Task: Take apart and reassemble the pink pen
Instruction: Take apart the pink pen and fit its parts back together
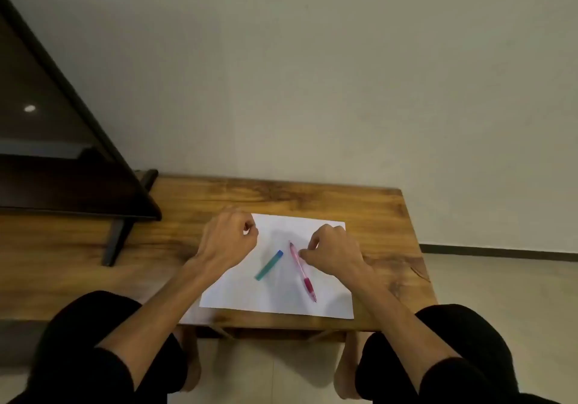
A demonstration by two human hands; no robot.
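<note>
Now: pink pen [302,270] whole, lying on the white paper [325,297].
Right hand [331,252] touches its barrel with curled fingertips; left hand [228,236] is loosely fisted, holding nothing visible, near a teal cap [269,265] beside the pen.

Pink pen [302,271] beside right hand [333,248], on paper [281,297]

The left hand [230,236] is curled with its fingertips tucked under the palm, so whether it holds anything cannot be told. The fingertips of the right hand [331,252] lie right against the pink pen [301,270], but blur hides whether they pinch it or only touch it. The dark screen [62,141] is cut off by the left edge, and the sheet of paper [281,297] is partly hidden under both hands.
</note>
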